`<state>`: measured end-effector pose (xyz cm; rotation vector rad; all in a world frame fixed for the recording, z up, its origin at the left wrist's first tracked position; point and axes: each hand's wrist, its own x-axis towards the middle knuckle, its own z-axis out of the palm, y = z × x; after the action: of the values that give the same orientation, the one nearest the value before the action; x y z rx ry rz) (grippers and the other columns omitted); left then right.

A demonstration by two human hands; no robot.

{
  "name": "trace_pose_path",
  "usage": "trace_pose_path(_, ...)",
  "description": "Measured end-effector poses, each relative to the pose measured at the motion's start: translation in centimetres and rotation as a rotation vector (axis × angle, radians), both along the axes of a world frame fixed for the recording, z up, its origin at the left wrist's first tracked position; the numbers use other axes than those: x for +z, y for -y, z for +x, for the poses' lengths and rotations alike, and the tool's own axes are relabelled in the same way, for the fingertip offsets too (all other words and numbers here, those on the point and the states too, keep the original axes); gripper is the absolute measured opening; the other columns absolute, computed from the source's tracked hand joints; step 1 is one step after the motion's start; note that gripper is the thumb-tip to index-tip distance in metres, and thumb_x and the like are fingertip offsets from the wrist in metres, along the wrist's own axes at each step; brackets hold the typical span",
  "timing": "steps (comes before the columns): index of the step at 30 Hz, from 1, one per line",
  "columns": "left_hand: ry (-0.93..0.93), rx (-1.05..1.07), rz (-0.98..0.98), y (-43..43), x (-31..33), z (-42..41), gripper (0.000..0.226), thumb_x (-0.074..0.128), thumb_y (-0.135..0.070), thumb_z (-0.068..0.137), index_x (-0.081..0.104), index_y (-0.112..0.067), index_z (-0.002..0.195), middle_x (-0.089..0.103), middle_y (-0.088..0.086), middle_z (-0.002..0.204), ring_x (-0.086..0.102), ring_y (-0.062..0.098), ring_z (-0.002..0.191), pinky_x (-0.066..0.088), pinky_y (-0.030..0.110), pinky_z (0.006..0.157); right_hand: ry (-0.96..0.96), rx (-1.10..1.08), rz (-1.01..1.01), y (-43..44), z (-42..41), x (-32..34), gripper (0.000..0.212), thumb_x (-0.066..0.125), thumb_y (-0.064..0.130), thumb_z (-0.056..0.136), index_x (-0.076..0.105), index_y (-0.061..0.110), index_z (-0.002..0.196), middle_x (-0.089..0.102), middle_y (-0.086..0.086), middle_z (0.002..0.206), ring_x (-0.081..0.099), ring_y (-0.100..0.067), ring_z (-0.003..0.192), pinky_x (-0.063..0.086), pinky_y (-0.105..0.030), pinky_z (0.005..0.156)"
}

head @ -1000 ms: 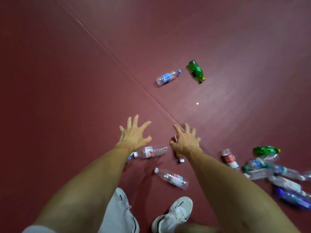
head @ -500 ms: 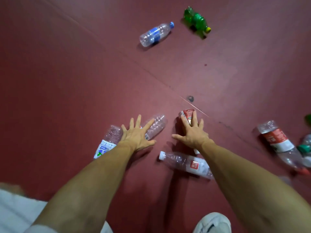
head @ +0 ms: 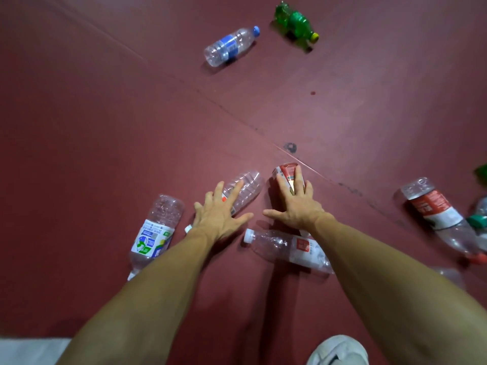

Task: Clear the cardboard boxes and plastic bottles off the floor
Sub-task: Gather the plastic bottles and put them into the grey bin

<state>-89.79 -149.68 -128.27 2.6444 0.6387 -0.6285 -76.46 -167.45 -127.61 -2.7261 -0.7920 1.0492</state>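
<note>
L hand, fingers splayed flat on clear ribbed plastic bottle, R hand likewise on red-labelled plastic bottle; nothing gripped yet, prob. lining up two grabs.

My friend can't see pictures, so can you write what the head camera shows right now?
Two bare hands reach down to a dark red floor: the left hand lies spread on a clear bottle, the right hand on a red-labelled bottle. More plastic bottles lie around, including a green bottle farther off.
</note>
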Motion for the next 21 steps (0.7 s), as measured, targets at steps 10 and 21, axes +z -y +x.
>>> trace_pose_path(10, 0.018, 0.098, -0.166, -0.9, -0.1, 0.2, 0.056, 0.036, -0.059, 0.101, 0.006, -0.065, 0.147, 0.006, -0.002, 0.167, 0.014, 0.023, 0.150, 0.011, 0.049, 0.119, 0.053, 0.119, 0.036, -0.1, 2.8, 0.2, 0.091, 0.050, 0.072, 0.089, -0.010, 0.053, 0.153, -0.033, 0.008, 0.161, -0.007, -0.034, 0.153, 0.034, -0.061, 0.110)
trace_pose_path(21, 0.050, 0.125, -0.158, -0.8, -0.5, 0.4, 0.053, 0.038, -0.046, 0.104, 0.013, -0.062, 0.148, 0.020, 0.001, 0.159, 0.030, 0.026, 0.138, 0.019, 0.052, 0.115, 0.002, 0.000, 0.011, 1.4, 2.9, 0.8, 0.097, 0.066, 0.046, 0.092, -0.008, 0.050, 0.154, -0.010, 0.001, 0.167, 0.044, -0.038, 0.137, 0.045, -0.045, 0.104)
